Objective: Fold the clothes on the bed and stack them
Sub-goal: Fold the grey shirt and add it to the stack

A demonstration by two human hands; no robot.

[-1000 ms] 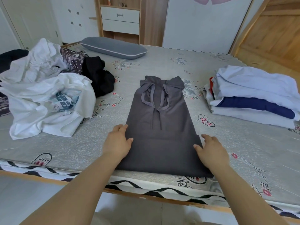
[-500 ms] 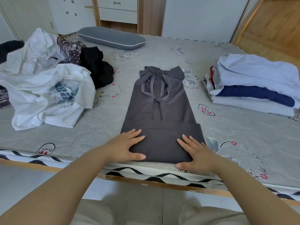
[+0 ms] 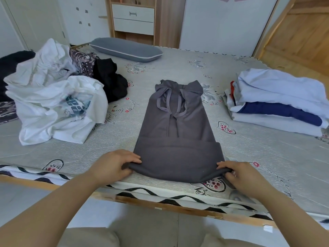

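Fingers (image 3: 137,160) of two hands on one garment (image 3: 176,132)

Surface: bed (image 3: 110,150) with a grey printed mattress cover, a flower and heart pattern, and a black-and-white zigzag border along the near edge.
Landmark: grey garment (image 3: 178,132), flat on the cover at centre, near end folded over.
Left of landmark: loose pile of white clothes (image 3: 53,104), unfolded, with a black garment (image 3: 110,81) at its right side.
Right of landmark: folded stack (image 3: 277,104), white and pale blue layers with one navy layer between.
Beyond landmark, far left: grey pillow (image 3: 126,49), lying flat.
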